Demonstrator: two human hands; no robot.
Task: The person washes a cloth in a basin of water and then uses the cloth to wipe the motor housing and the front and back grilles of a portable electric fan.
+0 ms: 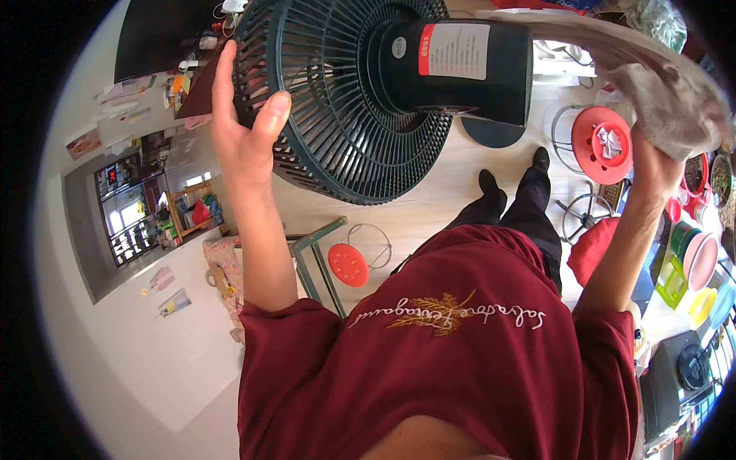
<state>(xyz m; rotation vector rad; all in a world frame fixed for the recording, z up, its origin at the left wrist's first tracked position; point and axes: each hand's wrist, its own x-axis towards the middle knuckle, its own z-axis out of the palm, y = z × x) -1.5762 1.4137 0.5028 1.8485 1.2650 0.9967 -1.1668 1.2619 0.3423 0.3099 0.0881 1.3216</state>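
A dark green electric fan (360, 146) fills the top middle, with a slatted round cage and a black motor housing bearing a white and red label. My left hand (247, 138) grips the cage's left rim, thumb on the near side and fingers reaching up along the slats. On the right, my right hand (656, 167) is closed round a greyish-brown cloth (663, 103). The cloth stretches up and leftward behind the motor housing, where its far end is hidden. Below the housing, part of a round black base (493, 135) shows.
Red-topped stools stand on the floor: one (583, 153) bears crumpled paper, another (349, 265) is lower left beside a green metal frame (313, 249). Coloured plastic basins (699, 261) and a black stove (675, 376) line the right. A dark cabinet (157, 38) is upper left.
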